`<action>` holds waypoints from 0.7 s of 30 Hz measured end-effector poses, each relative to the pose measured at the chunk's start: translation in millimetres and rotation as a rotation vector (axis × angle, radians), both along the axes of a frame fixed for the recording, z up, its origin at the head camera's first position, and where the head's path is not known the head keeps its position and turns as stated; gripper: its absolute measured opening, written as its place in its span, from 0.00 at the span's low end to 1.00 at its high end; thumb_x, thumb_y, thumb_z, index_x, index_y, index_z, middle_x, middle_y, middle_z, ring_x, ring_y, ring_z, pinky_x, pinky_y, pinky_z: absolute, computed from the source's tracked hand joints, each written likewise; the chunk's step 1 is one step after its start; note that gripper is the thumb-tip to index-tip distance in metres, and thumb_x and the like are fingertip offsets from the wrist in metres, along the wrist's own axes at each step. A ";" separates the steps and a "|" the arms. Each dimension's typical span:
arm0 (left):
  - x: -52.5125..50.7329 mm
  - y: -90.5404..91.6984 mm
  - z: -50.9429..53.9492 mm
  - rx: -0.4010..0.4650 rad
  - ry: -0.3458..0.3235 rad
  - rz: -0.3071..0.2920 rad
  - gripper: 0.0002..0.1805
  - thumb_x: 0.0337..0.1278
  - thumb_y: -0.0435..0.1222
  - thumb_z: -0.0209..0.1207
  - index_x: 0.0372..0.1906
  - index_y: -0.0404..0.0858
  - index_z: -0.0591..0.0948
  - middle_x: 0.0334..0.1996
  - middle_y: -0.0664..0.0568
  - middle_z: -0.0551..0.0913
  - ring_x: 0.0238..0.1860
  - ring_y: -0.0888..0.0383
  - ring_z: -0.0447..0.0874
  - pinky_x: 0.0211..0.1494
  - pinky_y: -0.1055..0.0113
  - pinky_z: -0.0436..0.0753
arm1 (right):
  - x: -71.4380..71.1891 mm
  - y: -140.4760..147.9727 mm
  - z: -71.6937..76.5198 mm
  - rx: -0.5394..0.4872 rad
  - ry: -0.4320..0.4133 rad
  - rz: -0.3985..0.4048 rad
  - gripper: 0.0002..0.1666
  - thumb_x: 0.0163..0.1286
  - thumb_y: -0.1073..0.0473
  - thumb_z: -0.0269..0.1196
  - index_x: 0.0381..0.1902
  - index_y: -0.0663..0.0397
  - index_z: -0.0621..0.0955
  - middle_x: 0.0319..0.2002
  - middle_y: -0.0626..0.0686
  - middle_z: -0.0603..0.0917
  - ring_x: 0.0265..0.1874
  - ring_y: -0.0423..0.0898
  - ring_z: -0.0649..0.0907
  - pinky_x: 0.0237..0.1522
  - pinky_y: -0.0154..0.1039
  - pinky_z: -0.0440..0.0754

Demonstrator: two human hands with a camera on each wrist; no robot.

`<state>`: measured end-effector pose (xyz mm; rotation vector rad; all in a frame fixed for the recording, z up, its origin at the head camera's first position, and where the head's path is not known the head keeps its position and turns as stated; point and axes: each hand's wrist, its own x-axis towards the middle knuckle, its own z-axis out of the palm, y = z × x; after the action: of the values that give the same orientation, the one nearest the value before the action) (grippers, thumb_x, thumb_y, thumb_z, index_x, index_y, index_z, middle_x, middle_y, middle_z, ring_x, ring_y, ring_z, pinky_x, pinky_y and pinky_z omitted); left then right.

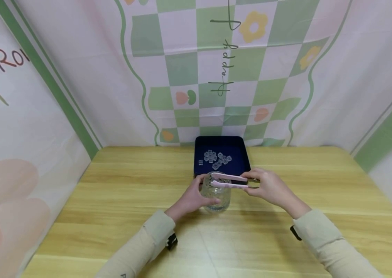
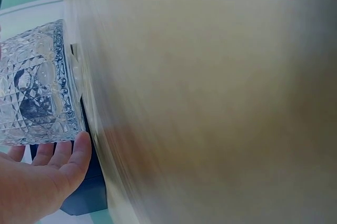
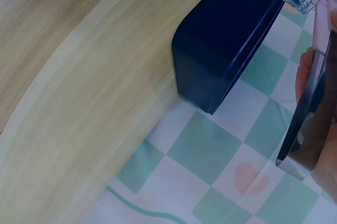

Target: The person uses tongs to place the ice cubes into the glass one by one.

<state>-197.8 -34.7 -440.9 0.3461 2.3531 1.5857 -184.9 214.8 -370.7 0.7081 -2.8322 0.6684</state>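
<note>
Gripping a patterned clear glass jar (image 1: 222,194) between thumb and fingers, the left hand (image 1: 190,197) has it at its right side. Beyond both hands, a dark blue tray (image 1: 236,150) of small clear cubes (image 1: 211,156) sits on the wooden counter (image 1: 130,193). Pink tongs (image 1: 228,185), their tips at the jar's mouth, extend leftward from the right hand (image 1: 270,188), which pinches them.

We reach inward, the left beige cloth sleeve (image 1: 137,247) and right beige cloth sleeve (image 1: 331,247) cuffed; our bare left hand (image 1: 193,197) grips, thumb extended, while our bare right hand (image 1: 268,188) pinches.
</note>
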 end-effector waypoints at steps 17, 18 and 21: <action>-0.8 -0.1 -1.0 -0.014 -0.002 -0.002 0.53 0.40 0.46 0.74 0.71 0.42 0.57 0.65 0.47 0.68 0.63 0.48 0.70 0.63 0.52 0.75 | -19.1 -7.7 7.7 -0.090 -0.008 -0.161 0.20 0.59 0.61 0.66 0.48 0.67 0.81 0.41 0.65 0.83 0.38 0.59 0.82 0.39 0.54 0.80; -0.8 -0.1 -1.1 -0.013 -0.001 -0.002 0.53 0.40 0.46 0.74 0.71 0.42 0.57 0.65 0.47 0.68 0.63 0.48 0.70 0.63 0.52 0.75 | -21.4 -8.7 9.2 -0.086 -0.008 -0.190 0.20 0.59 0.61 0.66 0.48 0.67 0.81 0.41 0.66 0.83 0.38 0.60 0.82 0.39 0.55 0.80; -0.9 -0.1 -1.4 -0.007 0.000 0.000 0.53 0.40 0.46 0.74 0.71 0.41 0.58 0.65 0.46 0.68 0.63 0.47 0.70 0.62 0.52 0.75 | -28.1 -10.9 12.1 -0.070 -0.004 -0.260 0.22 0.59 0.61 0.65 0.48 0.69 0.80 0.43 0.69 0.82 0.39 0.62 0.82 0.40 0.56 0.79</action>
<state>-198.6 -34.8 -442.4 0.3451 2.3578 1.5773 -213.0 203.9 -358.6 0.3194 -2.8173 0.7196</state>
